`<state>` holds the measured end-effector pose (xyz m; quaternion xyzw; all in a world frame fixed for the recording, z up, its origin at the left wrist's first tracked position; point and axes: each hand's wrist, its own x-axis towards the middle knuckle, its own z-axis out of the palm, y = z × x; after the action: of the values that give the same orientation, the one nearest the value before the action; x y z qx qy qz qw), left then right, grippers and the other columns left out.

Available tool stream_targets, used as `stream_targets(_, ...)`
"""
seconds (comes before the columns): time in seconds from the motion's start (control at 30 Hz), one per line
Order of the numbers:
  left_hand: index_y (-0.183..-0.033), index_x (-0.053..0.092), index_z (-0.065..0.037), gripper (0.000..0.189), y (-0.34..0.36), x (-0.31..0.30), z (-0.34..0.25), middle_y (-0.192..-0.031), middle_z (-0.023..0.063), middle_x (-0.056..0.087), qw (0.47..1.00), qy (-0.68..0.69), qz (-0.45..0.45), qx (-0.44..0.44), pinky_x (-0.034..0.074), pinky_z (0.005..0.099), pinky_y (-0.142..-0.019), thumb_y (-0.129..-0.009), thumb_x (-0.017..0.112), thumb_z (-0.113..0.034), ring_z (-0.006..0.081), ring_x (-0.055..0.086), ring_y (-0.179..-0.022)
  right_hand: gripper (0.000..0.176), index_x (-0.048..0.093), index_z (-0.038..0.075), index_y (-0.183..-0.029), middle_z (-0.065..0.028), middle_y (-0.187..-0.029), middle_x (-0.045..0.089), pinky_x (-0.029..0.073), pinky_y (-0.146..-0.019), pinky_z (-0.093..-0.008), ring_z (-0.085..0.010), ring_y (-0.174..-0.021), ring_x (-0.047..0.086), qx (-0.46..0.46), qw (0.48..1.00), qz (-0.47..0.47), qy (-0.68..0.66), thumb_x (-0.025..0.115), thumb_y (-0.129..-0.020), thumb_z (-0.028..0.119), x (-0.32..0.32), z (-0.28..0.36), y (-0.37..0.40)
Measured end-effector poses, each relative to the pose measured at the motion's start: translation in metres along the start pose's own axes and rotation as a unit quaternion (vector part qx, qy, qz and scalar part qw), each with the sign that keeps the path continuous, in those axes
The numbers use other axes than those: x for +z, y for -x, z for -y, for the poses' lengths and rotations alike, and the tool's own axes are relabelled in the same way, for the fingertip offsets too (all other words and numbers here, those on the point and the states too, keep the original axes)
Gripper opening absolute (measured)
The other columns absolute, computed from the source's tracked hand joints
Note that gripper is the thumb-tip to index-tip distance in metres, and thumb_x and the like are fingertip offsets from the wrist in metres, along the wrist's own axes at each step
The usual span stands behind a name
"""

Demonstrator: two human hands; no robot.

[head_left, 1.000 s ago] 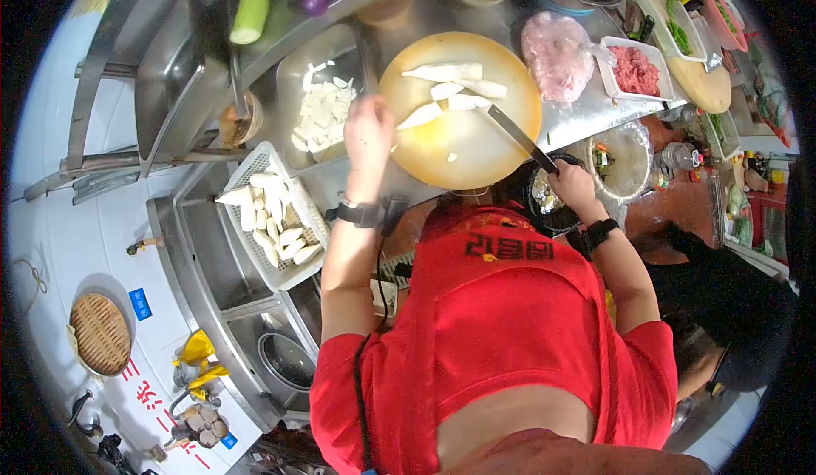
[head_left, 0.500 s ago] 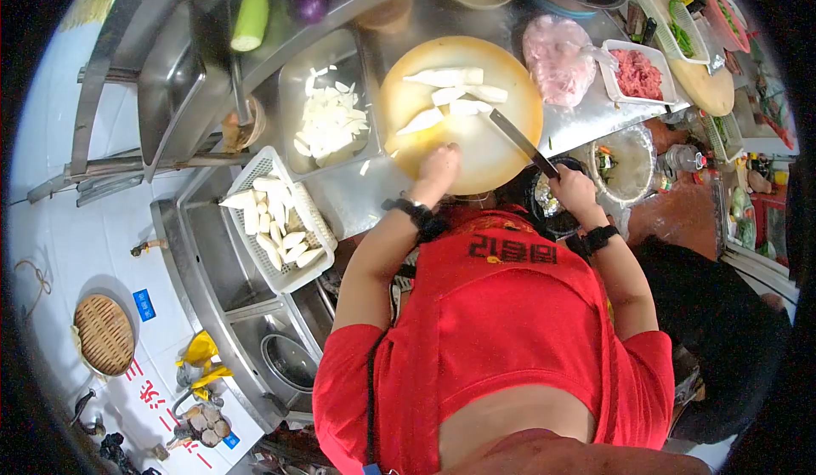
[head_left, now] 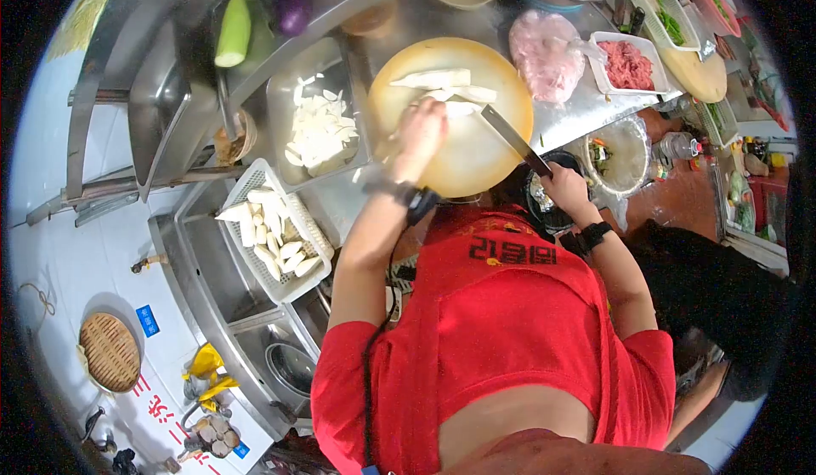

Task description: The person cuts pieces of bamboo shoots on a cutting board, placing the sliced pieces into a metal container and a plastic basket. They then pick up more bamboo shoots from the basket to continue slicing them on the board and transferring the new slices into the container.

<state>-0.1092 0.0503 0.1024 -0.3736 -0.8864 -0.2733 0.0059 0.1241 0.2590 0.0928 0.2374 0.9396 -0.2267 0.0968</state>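
My right hand (head_left: 565,187) is wrapped round the dark handle of a cleaver (head_left: 510,135), whose blade tip rests near the white pieces. My left hand (head_left: 421,135), blurred, lies over the left part of the round cutting board (head_left: 484,164), its fingers at the peeled white vegetable pieces (head_left: 433,79); what they grip cannot be made out. To the left of the board, a metal tray (head_left: 344,54) holds white slices (head_left: 321,126). Below that tray, a white plastic basket (head_left: 319,241) is filled with more white peeled pieces (head_left: 272,224).
A pink-white plastic bag (head_left: 546,54) and a white tub of minced meat (head_left: 629,65) stand right of the board. A green gourd (head_left: 233,31) lies upper left. A sink (head_left: 229,262) is at the left. Another person's arm (head_left: 699,403) shows at lower right.
My left hand has moved up and left from the board's near edge onto the white pieces. My right hand and the cleaver have shifted slightly left in view. An arm has appeared at lower right.
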Motion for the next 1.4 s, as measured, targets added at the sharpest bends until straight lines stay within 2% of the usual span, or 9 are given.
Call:
stream_targets(0.13,-0.086,0.061,-0.007,0.018,-0.015,0.059,-0.004,-0.088,0.007,0.058,0.967,-0.187,-0.103,0.136,0.046,0.0368,-0.075,-0.071,0.058,-0.017,0.0248,0.055,-0.088,0.028,0.058,0.003,-0.089,-0.0224,-0.075,0.061,0.047,-0.067,-0.0479,-0.04,-0.075,0.059,0.024,0.996,-0.005,-0.082,0.052,-0.075,0.027,0.003,-0.006,0.005)
stream_targets(0.3,-0.088,0.059,-0.006,0.025,-0.013,0.043,-0.018,-0.089,0.0089,0.057,0.979,-0.182,0.003,0.095,0.046,0.0391,-0.076,-0.065,0.064,-0.017,0.0272,0.056,-0.081,0.032,0.059,0.004,-0.097,-0.0225,-0.075,0.061,0.047,-0.066,-0.0474,-0.0396,-0.074,0.059,0.04,0.993,-0.007,-0.11,0.054,-0.075,0.027,0.003,-0.021,0.014)
stream_targets(0.4,-0.09,0.056,-0.004,0.024,0.004,0.034,-0.019,-0.087,0.0108,0.058,0.993,0.016,0.081,-0.089,0.048,0.0395,-0.071,-0.07,0.064,-0.016,0.0264,0.058,-0.079,0.031,0.059,0.005,-0.098,-0.022,-0.074,0.061,0.047,-0.066,-0.047,-0.039,-0.074,0.059,0.027,0.994,0.0,-0.103,0.055,-0.076,0.027,-0.007,-0.018,0.017)
stream_targets(0.5,-0.112,0.037,-0.002,0.051,0.037,0.028,-0.008,-0.073,0.0085,0.057,0.851,0.394,0.119,-0.326,0.046,0.0268,-0.041,-0.077,0.068,-0.022,0.0139,0.055,-0.052,0.025,0.059,0.006,-0.092,-0.0206,-0.072,0.06,0.047,-0.065,-0.0476,-0.0381,-0.072,0.059,-0.025,0.998,0.011,-0.057,0.055,-0.078,0.026,-0.015,-0.007,0.016)
stream_targets(0.67,-0.11,0.04,-0.003,0.042,0.08,0.031,0.004,-0.067,0.0097,0.056,0.846,0.371,0.116,-0.365,0.047,0.0314,-0.044,-0.081,0.065,-0.021,0.0197,0.056,-0.051,0.021,0.058,0.008,-0.088,-0.0193,-0.069,0.06,0.047,-0.062,-0.0476,-0.038,-0.069,0.059,-0.115,0.993,0.026,-0.029,0.054,-0.082,0.027,-0.01,0.016,0.004)
stream_targets(0.73,-0.102,0.05,-0.006,0.027,0.085,0.025,-0.005,-0.071,0.0116,0.055,0.971,0.102,0.008,-0.216,0.048,0.0367,-0.055,-0.081,0.064,-0.018,0.0288,0.056,-0.058,0.021,0.057,0.008,-0.088,-0.0192,-0.068,0.06,0.047,-0.061,-0.0479,-0.0379,-0.067,0.059,-0.143,0.989,0.037,-0.001,0.053,-0.082,0.027,-0.003,0.022,-0.001)
stream_targets(0.83,-0.094,0.057,-0.009,0.016,0.099,0.035,-0.003,-0.083,0.0112,0.055,0.99,0.037,-0.131,-0.026,0.047,0.0394,-0.068,-0.08,0.064,-0.014,0.0331,0.056,-0.075,0.023,0.058,0.009,-0.094,-0.019,-0.068,0.06,0.048,-0.06,-0.0482,-0.037,-0.066,0.06,-0.171,0.984,0.04,0.013,0.052,-0.083,0.027,0.0,0.026,-0.005)
stream_targets(0.93,-0.094,0.06,-0.011,0.016,0.107,0.042,-0.005,-0.098,0.0087,0.052,0.993,0.021,-0.093,0.073,0.046,0.0381,-0.071,-0.079,0.064,-0.013,0.0288,0.055,-0.087,0.024,0.059,0.009,-0.097,-0.019,-0.068,0.061,0.048,-0.059,-0.0481,-0.0369,-0.065,0.06,-0.172,0.983,0.046,0.03,0.052,-0.083,0.028,-0.004,0.031,-0.005)
stream_targets(1.4,-0.092,0.058,-0.007,0.02,0.104,0.057,0.001,-0.094,0.0071,0.051,0.98,0.014,-0.157,0.122,0.042,0.0377,-0.078,-0.073,0.062,-0.004,0.0266,0.052,-0.09,0.024,0.058,0.008,-0.095,-0.0195,-0.067,0.06,0.047,-0.057,-0.0483,-0.0369,-0.063,0.06,-0.19,0.98,0.05,0.024,0.052,-0.085,0.028,-0.036,0.043,0.004)
